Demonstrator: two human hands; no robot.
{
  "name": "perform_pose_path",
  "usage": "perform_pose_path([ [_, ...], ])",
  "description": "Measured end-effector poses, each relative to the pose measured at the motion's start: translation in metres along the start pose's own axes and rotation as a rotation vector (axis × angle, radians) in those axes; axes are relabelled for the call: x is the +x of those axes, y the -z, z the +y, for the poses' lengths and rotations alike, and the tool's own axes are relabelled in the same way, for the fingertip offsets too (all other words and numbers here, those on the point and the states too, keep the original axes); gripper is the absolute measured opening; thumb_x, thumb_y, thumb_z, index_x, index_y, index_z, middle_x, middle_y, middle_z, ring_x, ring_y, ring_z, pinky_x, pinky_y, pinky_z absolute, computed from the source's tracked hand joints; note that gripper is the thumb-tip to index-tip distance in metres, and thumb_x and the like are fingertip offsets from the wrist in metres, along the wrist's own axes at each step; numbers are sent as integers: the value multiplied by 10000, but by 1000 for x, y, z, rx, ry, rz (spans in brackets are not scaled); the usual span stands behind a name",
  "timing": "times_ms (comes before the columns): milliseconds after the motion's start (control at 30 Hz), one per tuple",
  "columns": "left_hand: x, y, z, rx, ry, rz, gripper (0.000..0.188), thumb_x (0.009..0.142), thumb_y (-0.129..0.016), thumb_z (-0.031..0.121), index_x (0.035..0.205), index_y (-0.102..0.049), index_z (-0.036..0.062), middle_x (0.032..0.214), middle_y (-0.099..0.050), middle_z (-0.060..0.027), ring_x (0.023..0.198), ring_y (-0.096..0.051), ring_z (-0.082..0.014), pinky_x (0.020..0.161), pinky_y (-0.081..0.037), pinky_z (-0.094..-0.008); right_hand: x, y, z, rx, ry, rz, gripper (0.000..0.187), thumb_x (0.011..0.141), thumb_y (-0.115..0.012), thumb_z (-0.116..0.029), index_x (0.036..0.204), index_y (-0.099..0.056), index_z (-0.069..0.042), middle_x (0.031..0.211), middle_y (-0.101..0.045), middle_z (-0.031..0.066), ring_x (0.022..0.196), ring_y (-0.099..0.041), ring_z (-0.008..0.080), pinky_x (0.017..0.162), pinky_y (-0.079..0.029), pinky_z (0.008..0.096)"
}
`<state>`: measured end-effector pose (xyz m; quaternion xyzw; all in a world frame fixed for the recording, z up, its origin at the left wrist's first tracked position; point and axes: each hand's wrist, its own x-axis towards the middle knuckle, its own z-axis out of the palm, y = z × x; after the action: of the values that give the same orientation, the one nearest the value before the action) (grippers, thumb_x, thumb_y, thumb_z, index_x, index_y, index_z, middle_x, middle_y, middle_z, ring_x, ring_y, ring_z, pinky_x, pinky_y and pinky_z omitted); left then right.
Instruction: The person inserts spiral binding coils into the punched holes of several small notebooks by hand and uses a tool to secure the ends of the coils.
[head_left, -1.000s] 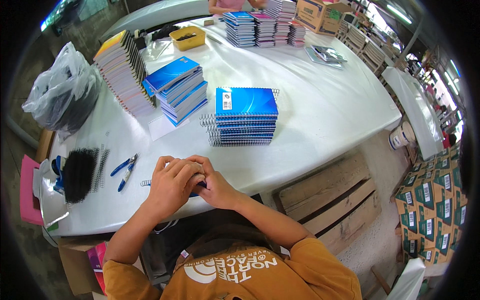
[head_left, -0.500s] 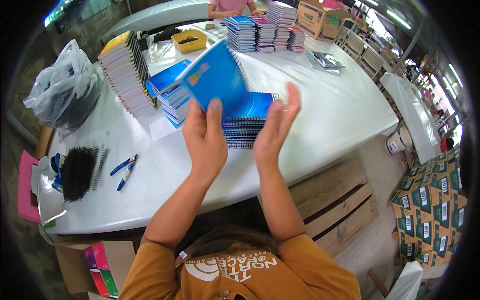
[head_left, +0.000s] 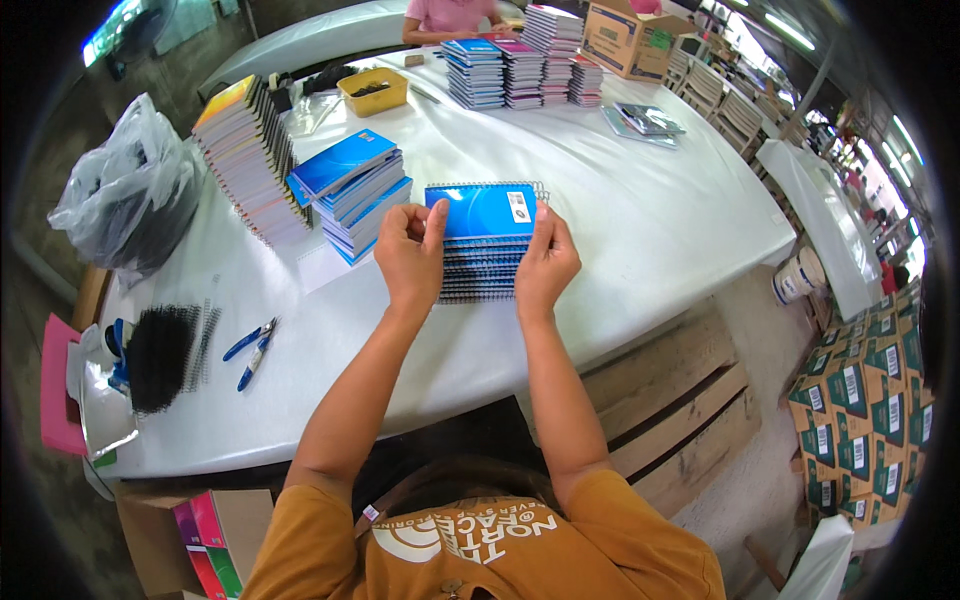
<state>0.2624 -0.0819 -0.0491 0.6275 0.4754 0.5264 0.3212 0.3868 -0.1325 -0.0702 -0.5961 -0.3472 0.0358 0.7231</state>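
Observation:
A blue spiral-bound notebook (head_left: 482,210) lies on top of a stack of the same notebooks (head_left: 478,276) in the middle of the white table (head_left: 640,230). My left hand (head_left: 410,258) pinches the top notebook's left edge. My right hand (head_left: 545,262) holds its right edge near the wire spiral. Both forearms reach up from the lower edge, and the hands cover the stack's front corners.
A second stack of blue notebooks (head_left: 352,192) and a leaning row of books (head_left: 245,155) stand to the left. Blue-handled pliers (head_left: 252,350), a heap of black wire spirals (head_left: 160,355) and a plastic bag (head_left: 125,195) lie further left. Far off are more notebook stacks (head_left: 520,65), a yellow tray (head_left: 373,92) and another person (head_left: 455,15).
A second ago both hands worked close together at the table's front edge. Then they lifted a blue notebook up over the stack. Now it lies flat on top, held at both sides.

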Motion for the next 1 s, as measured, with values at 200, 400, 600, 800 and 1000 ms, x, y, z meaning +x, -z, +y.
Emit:
perform_pose_path([
  [200, 86, 66, -17, 710, -798, 367, 245, 869, -538, 156, 1062, -588, 14, 1046, -595, -157, 992, -549, -262, 814, -437, -347, -14, 8, 2, 10, 540, 136, 166, 911, -472, -177, 981, -439, -30, 1210, -536, 189, 1244, -335, 328, 1016, -245, 434],
  [400, 95, 97, -39, 761, -424, -33, 259, 877, -499, 201, 1088, -599, 89, 1021, -634, -138, 906, -604, -309, 832, -448, -388, -70, -4, -10, 46, 646, -107, 192, 878, -480, -159, 1014, -425, -35, 1223, -528, 177, 1207, -361, 332, 1004, -247, 414],
  [600, 60, 132, -30, 589, -555, 418, 201, 876, -523, 107, 1051, -618, 81, 909, -652, -154, 758, -624, -312, 744, -473, -369, -105, -4, -24, 125, 593, -371, 276, 824, -571, -121, 1076, -484, -49, 1181, -561, 149, 1144, -451, 337, 957, -311, 408],
  [800, -32, 153, -54, 349, -258, 347, 289, 936, -489, 133, 1103, -538, -97, 896, -629, -163, 777, -590, -165, 708, -476, -272, -135, -13, 5, -12, 349, -723, 404, 814, -603, -132, 1188, -474, -55, 1172, -535, 144, 1119, -471, 333, 947, -347, 426],
  [1000, -71, 149, -56, 439, -75, 251, 330, 938, -476, 184, 1084, -543, -104, 938, -623, -197, 826, -591, -217, 738, -464, -306, -129, -24, -27, 44, 543, -814, 721, 749, -646, -121, 1362, -277, -37, 1387, -343, 142, 1285, -309, 342, 1032, -274, 450],
])
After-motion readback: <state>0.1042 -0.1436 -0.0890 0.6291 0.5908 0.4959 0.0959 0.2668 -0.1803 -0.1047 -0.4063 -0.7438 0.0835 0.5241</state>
